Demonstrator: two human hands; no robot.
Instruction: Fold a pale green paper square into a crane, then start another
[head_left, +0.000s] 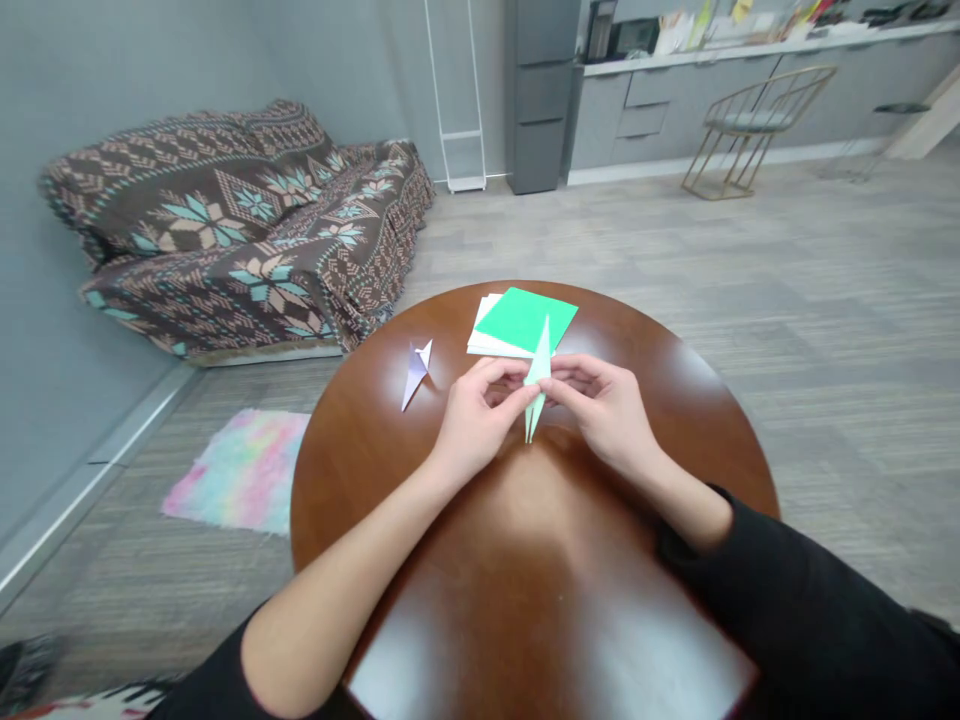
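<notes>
Between both hands, above the round brown table point(465, 640), is a pale green folded paper point(539, 365), a long narrow shape with one point up and two slim points down. My left hand point(484, 410) pinches its left side with thumb and fingers. From the right, my right hand point(600, 400) grips the same paper, its thumb near the middle. Some fingertips are hidden behind the paper. Just beyond the hands lies a stack of paper sheets, a bright green sheet point(521, 315) over white sheets point(480, 340). Left of my left hand rests a small pale purple folded paper figure point(415, 374).
A sofa with a patterned cover point(277, 230) stands beyond the table on the left. A pastel fluffy rug point(244, 470) lies on the floor. Farther back are a grey fridge point(541, 100), kitchen cabinets point(675, 110) and a gold-framed chair point(750, 122).
</notes>
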